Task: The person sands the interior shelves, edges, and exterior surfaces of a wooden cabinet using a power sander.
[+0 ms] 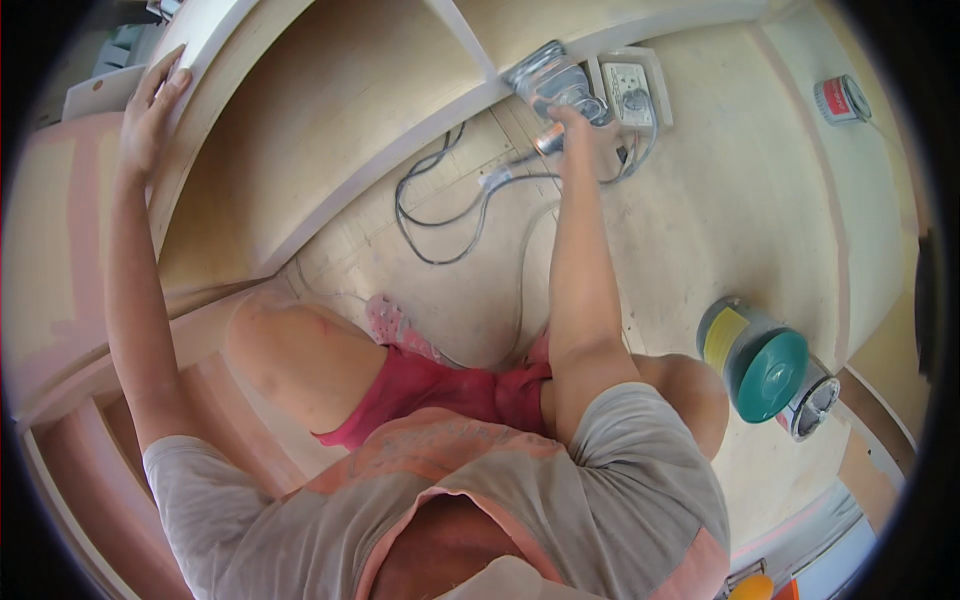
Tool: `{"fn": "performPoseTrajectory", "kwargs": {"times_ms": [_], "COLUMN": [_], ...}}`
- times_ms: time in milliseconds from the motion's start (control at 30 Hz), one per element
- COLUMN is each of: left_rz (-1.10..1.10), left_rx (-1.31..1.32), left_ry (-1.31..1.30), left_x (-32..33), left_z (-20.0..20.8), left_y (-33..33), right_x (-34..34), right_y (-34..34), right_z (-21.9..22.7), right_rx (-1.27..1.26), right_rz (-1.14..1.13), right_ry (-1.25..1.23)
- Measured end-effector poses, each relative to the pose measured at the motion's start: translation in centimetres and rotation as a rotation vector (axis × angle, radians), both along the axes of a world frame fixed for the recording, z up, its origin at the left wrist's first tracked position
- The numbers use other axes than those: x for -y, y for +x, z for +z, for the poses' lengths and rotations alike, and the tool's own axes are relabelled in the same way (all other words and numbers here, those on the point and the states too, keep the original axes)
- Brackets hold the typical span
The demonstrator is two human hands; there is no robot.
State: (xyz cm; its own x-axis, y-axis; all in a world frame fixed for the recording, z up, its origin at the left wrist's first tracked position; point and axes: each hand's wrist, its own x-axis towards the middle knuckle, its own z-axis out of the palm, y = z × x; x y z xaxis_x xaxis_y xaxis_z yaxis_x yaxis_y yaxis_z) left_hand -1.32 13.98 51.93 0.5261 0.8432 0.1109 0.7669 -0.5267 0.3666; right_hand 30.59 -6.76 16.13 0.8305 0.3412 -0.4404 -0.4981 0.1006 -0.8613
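Note:
My left hand [155,110] lies on the upper edge of a pale wooden cabinet panel [205,75], fingers stretched out and the thumb apart. At the far middle, my right hand [580,130] is closed round a grey and orange corded power sander [555,85]. The tool is blurred, so its finer parts cannot be made out. Its flat front end is at the cabinet's pale front edge [440,125]. A dark cord [440,258] loops across the floor beside it. Just right of the tool stands a white power socket box [627,90] with a plug in it.
A can with a yellow label [722,340] and green lid [772,375] stands to the right by my knee, with a smaller can [812,408] behind it. A red-labelled can [842,100] is at the far right. Open wooden compartments [110,500] lie at near left.

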Motion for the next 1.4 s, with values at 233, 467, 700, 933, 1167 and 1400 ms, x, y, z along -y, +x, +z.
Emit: {"fn": "performPoseTrajectory", "kwargs": {"times_ms": [233, 467, 700, 933, 1167, 1400], "left_rz": [-0.026, -0.022, 0.047, 0.060, 0.180, 0.241], "left_rx": [0.013, -0.078, -0.100, -0.131, 0.424, 1.207], "left_ry": [0.079, 0.123, 0.121, 0.372, -0.672, -1.158], "left_x": [0.5, 1.3, 1.6, 3.0, 16.8, 18.0], "left_z": [-0.3, -0.5, -0.4, -1.3, -12.2, -18.4], "left_y": [0.6, 2.0, 1.6, 2.2, 12.7, 14.8], "right_x": [2.0, -3.9, -5.7, -0.9, 1.0, 2.4], "right_y": [7.8, 10.3, 10.6, 1.8, -3.2, -12.1], "right_z": [9.0, 11.4, 16.7, 14.9, 16.6, 14.1], "right_rx": [0.196, 0.183, 0.221, 0.187, 0.586, 1.230], "right_rz": [0.536, 0.835, 0.949, 0.527, 0.276, 0.342], "right_ry": [0.218, 0.407, 0.503, 0.515, 0.068, -0.200]}}
